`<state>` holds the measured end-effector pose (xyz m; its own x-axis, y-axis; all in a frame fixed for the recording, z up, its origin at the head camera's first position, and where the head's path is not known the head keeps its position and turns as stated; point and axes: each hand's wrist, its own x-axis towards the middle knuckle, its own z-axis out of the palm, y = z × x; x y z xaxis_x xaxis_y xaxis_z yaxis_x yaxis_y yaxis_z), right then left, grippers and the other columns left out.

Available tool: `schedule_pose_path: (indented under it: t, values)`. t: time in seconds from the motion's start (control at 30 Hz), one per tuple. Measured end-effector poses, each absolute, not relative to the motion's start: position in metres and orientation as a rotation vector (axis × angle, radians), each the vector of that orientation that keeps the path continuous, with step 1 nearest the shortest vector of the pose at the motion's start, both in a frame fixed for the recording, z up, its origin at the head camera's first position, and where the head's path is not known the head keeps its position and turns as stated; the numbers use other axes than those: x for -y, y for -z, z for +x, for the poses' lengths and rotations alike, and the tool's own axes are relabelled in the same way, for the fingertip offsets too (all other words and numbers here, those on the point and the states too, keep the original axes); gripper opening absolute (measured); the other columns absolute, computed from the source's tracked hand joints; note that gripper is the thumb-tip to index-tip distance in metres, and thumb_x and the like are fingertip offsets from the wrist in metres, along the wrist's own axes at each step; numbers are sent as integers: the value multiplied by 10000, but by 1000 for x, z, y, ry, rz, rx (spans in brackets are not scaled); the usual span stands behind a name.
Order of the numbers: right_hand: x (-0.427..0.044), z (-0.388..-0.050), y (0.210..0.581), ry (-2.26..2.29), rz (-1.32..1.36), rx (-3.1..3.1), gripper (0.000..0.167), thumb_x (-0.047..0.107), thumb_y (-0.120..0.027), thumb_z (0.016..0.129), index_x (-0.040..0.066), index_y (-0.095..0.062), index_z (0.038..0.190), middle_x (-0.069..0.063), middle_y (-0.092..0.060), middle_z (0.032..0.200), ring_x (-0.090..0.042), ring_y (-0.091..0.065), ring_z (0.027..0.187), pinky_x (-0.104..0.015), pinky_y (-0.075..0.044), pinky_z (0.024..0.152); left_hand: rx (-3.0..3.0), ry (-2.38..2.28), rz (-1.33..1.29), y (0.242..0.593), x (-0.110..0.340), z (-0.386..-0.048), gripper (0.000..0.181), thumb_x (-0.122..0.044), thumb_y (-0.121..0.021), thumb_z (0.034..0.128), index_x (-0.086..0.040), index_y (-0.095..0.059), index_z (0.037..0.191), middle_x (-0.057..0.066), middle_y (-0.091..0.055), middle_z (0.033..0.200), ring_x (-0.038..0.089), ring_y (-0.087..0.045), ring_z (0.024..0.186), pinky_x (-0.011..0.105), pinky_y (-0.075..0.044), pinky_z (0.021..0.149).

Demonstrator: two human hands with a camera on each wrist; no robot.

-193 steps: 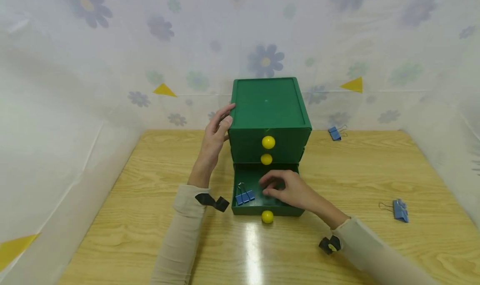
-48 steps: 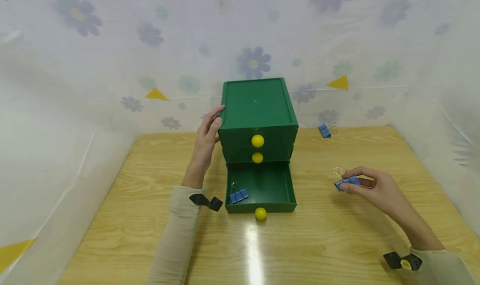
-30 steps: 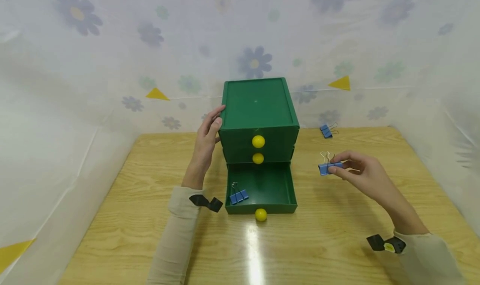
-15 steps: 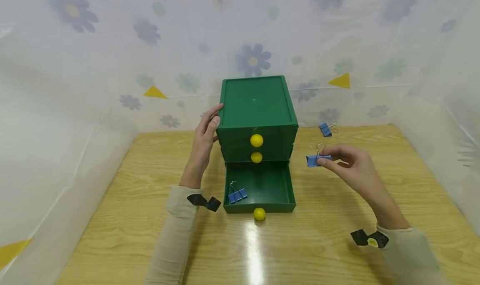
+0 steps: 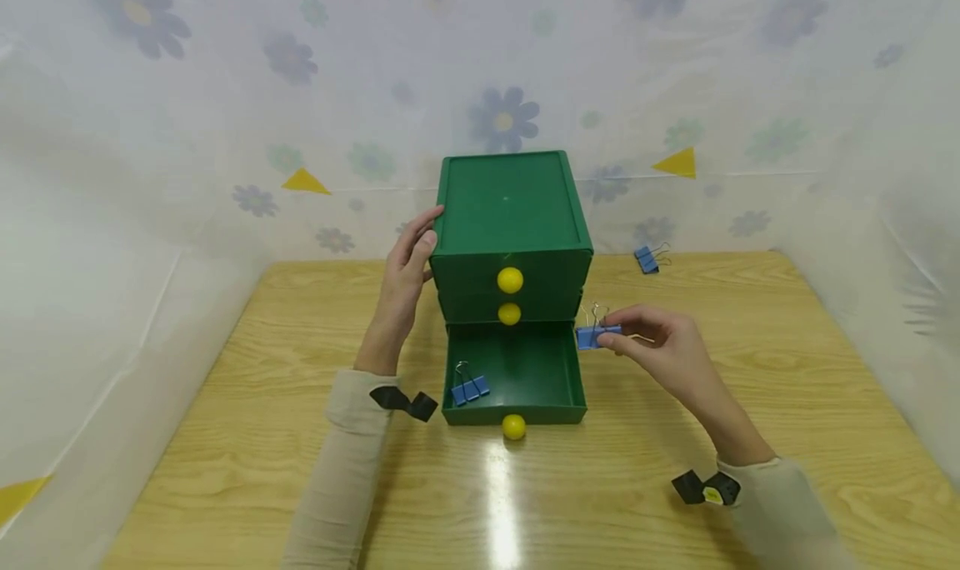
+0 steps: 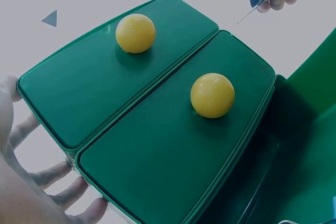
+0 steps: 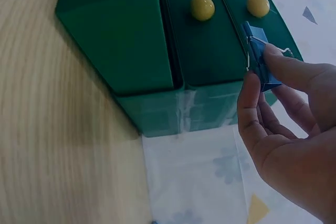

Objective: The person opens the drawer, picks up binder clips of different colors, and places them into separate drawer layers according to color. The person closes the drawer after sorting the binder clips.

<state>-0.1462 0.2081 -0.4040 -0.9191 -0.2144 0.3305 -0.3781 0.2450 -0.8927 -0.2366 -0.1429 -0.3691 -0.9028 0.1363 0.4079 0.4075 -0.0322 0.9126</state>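
Observation:
A green drawer cabinet with yellow ball knobs stands on the table, its bottom drawer pulled out. My left hand rests against the cabinet's left side, fingers spread along it in the left wrist view. Between thumb and fingers, my right hand pinches a blue binder clip, held just off the right edge of the open drawer with its wire handles up. The right wrist view shows the same binder clip in front of the upper drawers. Another blue binder clip lies in the drawer's front left corner.
A further blue binder clip lies at the back right of the wooden table, near the wall. A flower-patterned sheet with yellow triangles hangs behind and at the sides.
The right hand left the drawer, picked up the binder clip from the right side of the table and carried it left to the drawer's edge. The left hand stays on the cabinet.

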Motion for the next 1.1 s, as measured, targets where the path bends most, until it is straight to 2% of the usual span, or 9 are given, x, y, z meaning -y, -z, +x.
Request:
schedule_pose_path:
  t: [0.33,1.1]
  values:
    - [-188,-148,417,-1785,675,2383,159,1,-702,959,-1,-750,1110,-152,-723,1081,-192,-733,889,-277,-594,790,2041,2032,-593,368,143,-240,477,-351,-452,1093,-215,-483,1549,32,-420,1559,248,-447,1390,628,-400,1070]
    - [-145,-151,430,-1685,692,2560,154,25,-740,937,50,-757,1088,-91,-729,1058,-213,-715,904,-267,-587,761,2044,2022,-583,370,142,-237,473,-364,-459,1091,-229,-490,1543,3,-422,1565,232,-447,1390,639,-401,1058]
